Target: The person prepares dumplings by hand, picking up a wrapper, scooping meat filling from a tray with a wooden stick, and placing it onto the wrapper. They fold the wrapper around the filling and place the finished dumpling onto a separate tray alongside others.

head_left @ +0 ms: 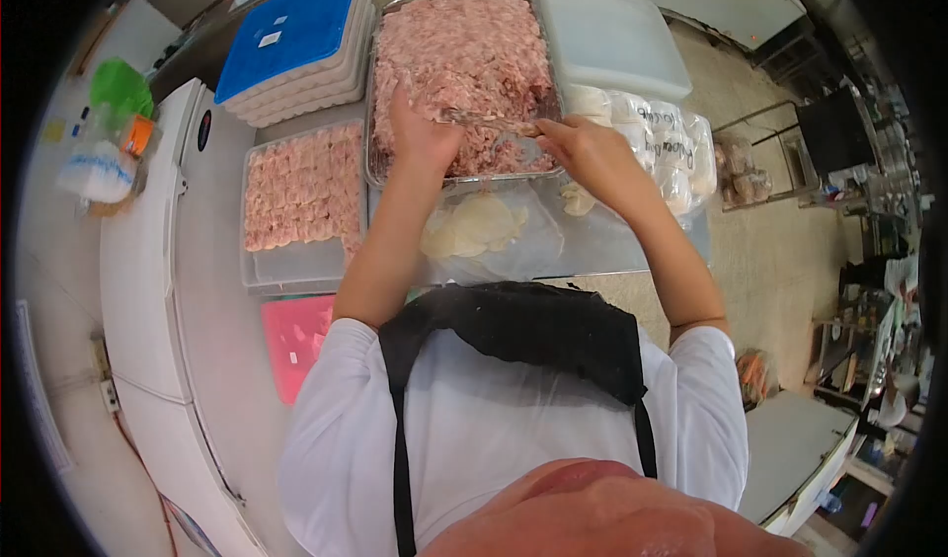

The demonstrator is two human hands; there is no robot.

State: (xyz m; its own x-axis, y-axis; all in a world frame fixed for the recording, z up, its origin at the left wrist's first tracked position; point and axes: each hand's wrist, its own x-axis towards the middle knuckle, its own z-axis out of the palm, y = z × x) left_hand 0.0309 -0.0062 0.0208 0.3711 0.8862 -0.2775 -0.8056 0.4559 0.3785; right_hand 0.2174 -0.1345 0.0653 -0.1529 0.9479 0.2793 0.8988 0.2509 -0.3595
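Observation:
A large metal tray (368, 152) heaped with pink ground meat (459, 43) lies in front of me. My right hand (588, 152) grips one end of a thin, flat spreading stick (494, 122) smeared with meat. The stick's far end meets my left hand (425, 132), which is cupped over the tray's near left part. Whatever lies in my left palm is hidden. Thin pale dough wrappers (474, 226) are stacked on a clear plastic sheet just below the tray, and a smaller piece of dough (576, 199) sits under my right wrist.
To the left, a plastic tray (296, 264) holds rows of meat-filled dumplings (301, 187). Behind it are stacked trays with a blue lid (291, 39). On the right stand a translucent container (617, 39) and white wrapped packs (671, 147). A pink board (291, 345) lies lower left.

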